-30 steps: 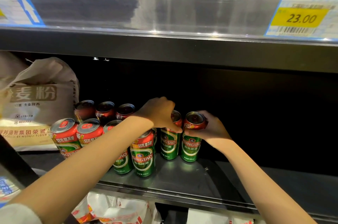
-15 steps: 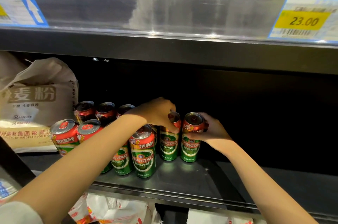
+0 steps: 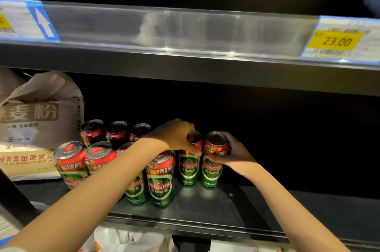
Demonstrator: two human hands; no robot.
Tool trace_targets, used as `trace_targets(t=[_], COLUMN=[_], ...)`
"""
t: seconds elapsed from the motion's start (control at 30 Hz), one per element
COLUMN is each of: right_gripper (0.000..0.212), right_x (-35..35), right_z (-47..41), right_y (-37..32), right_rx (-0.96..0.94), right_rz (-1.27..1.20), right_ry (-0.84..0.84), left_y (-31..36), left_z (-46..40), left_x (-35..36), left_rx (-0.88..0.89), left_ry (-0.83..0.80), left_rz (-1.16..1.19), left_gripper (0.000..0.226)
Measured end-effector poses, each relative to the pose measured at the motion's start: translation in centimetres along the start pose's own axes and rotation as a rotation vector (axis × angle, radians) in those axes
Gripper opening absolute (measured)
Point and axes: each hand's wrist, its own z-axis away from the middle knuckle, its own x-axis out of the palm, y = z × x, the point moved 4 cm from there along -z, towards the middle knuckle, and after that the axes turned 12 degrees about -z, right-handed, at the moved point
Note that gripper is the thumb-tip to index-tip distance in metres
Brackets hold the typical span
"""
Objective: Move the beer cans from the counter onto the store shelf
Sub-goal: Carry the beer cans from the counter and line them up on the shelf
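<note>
On the shelf [image 3: 205, 206], left hand [image 3: 174, 135] and right hand [image 3: 236, 154] each grip upright cans; bare room rightward.

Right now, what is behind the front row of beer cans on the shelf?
Behind the front row, three more cans stand at the back left, tops showing. Further right the left hand and forearm cover the view, so I can't tell what stands there.

We are reading "TSINGTAO" in white letters on the green bands of the beer cans [image 3: 161, 179] standing on the shelf [image 3: 205, 206], with "500ml" in small print near their bases. We are seeing "23.00" on the yellow price tag [image 3: 337, 41] clipped to the upper shelf rail [image 3: 185, 29], above a barcode. We are making out "麦粉" and "WUDELI FLOUR" on the flour sack [image 3: 39, 120] at the left.
</note>
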Motion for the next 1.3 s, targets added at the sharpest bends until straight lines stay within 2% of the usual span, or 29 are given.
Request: trace_targets(t=[0.1,0.17,0.4,0.47,0.53,0.63,0.8,0.9,1.0,1.07,1.17,1.3], right_gripper=[0.085,0.088,0.061,0.058,0.057,0.055,0.052,0.051,0.047,0.043,0.038,0.033], right_x=[0.4,0.8,-0.1,0.3,1.0,2.6,10.2,18.3,27.4,33.0,40.1,46.5], right_z=[1.3,2.6,13.3,18.0,23.4,33.6,55.1,67.4,77.4,82.9,89.3,96.0], right_y=[0.3,0.3,-0.2,-0.6,-0.6,-0.3,-0.4,-2.6,-6.2,-8.5,-11.2,-13.2], right_rx=[0.080,0.116,0.144,0.173,0.245,0.395,0.762,0.985,1.132,1.193,1.232,1.220], right_rz=[-0.175,-0.200,0.123,0.170,0.254,0.357,0.304,0.262,0.117,0.021,-0.103,-0.165], right_ry=[0.144,0.190,0.525,0.619,0.706,0.865,1.271,1.489,1.751,1.917,2.110,2.288], left_y=[0.1,0.2,4.5,8.6,14.1,23.1,37.2,43.8,48.5,50.8,53.3,56.2], left_z=[0.3,0.8,3.8,5.3,7.8,12.4,24.6,34.4,44.9,51.8,60.7,70.0], left_x=[-0.6,-1.3,-4.9,-5.1,-4.6,-2.6,2.3,5.0,6.9,7.6,8.7,10.8], left_rx=[0.017,0.015,0.120,0.253,0.469,0.770,1.230,1.448,1.616,1.657,1.630,1.619], left_ry=[-0.073,-0.082,-0.025,0.075,0.192,0.215,0.027,-0.072,-0.258,-0.405,-0.621,-0.748], left_rz=[0.060,0.063,-0.063,-0.046,-0.022,0.069,0.163,0.162,0.272,0.362,0.476,0.445], left_gripper=[0.066,0.069,0.060,0.056,0.053,0.051,0.052,0.053,0.053,0.051,0.045,0.041])
